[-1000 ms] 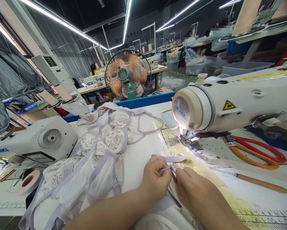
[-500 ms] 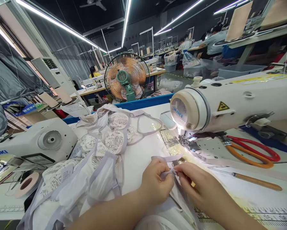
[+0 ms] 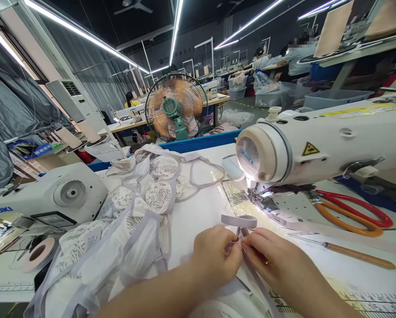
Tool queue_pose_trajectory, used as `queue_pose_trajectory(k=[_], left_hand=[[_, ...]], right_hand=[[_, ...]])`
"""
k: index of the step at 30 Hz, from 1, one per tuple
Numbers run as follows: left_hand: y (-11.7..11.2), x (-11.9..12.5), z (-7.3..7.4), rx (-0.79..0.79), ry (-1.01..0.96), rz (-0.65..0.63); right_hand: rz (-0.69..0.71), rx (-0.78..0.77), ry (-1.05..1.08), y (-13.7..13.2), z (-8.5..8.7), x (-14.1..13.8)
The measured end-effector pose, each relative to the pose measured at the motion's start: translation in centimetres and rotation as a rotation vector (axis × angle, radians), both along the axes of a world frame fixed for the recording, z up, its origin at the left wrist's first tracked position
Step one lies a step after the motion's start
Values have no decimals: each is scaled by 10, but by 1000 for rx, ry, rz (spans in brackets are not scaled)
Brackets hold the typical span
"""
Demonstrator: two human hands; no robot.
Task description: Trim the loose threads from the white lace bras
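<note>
My left hand (image 3: 217, 252) is closed, pinching a narrow lilac-grey strap (image 3: 239, 221) just in front of the sewing machine. Fingertip to fingertip with it, my right hand (image 3: 271, 258) pinches the same strap. A loop of the strap stands up above both hands, and its lower part runs down between my wrists to white fabric (image 3: 229, 302) at the bottom edge. What exactly lies between the fingertips is hidden. To the left, a pile of white lace bras (image 3: 158, 194) with lilac-grey edging covers the table.
A lit sewing machine (image 3: 317, 145) stands at the right, with orange-and-red-handled scissors (image 3: 353, 214) and a wooden-handled tool (image 3: 360, 255) near it. At the left are another sewing machine (image 3: 48, 198) and a tape roll (image 3: 39, 255). A fan (image 3: 176, 108) stands beyond the table; people sit farther back.
Both hands have drawn slightly closer together and lower. The strap end above them has curled into a raised loop, and the small dark tab seen between the fingers no longer shows.
</note>
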State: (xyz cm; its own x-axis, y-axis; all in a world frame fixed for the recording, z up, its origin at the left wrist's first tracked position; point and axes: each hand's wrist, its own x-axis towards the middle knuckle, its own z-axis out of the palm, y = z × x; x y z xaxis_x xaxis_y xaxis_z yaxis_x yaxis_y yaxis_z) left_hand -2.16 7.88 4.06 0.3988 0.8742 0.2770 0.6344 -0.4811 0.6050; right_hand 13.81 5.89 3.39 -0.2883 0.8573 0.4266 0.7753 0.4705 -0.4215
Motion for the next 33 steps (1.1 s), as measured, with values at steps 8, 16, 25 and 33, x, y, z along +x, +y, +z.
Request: queue_pose_trajectory(k=[8,16,25,33], left_hand=[[1,5,0,-184,-195,-10],[0,5,-1,-59,-317,-53],[8,0,-13,359,35,-106],[5,0,-16,579,154,5]], right_hand=[[-55,54,203,-3,-12,-10],[-139,-237,670,-3,1,-18],[-178,-121,494,-11,-9,4],[-119,-62,271,-24,-13,4]])
